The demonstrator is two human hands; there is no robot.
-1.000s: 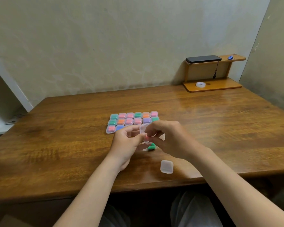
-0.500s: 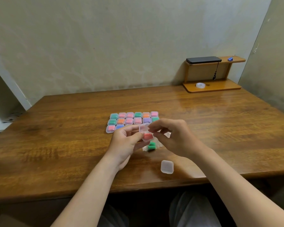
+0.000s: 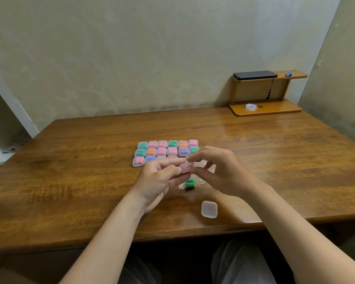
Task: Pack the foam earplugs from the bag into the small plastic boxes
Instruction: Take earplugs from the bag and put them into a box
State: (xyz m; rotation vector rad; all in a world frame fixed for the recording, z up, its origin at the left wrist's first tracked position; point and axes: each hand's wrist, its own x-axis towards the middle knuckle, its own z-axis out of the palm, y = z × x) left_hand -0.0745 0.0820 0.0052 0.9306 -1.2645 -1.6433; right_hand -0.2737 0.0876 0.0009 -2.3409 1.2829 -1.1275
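The small clear box you are filling, with red foam earplugs showing through it, is up off the table, caught between your two hands at the middle of the view. Your left hand pinches its left side between thumb and curled fingers. Your right hand pinches it from the other side, fingertips on its upper edge and thumb beneath. Whether the lid is fully closed cannot be told.

Just below the box, between your hands, a pair of green earplugs lies on the table inside the crumpled clear bag, which your right hand partly hides. Nearer to you, below your right wrist, an empty closed box sits alone on the wood.

Just beyond your fingers the filled boxes lie in tight rows, showing green, pink, orange, purple and blue; your hands cover the near row's right end.

All of it rests on the wooden table. At the far right corner stands a small wooden shelf with a black phone and a blue clip on top, and a roll of clear tape on its base.
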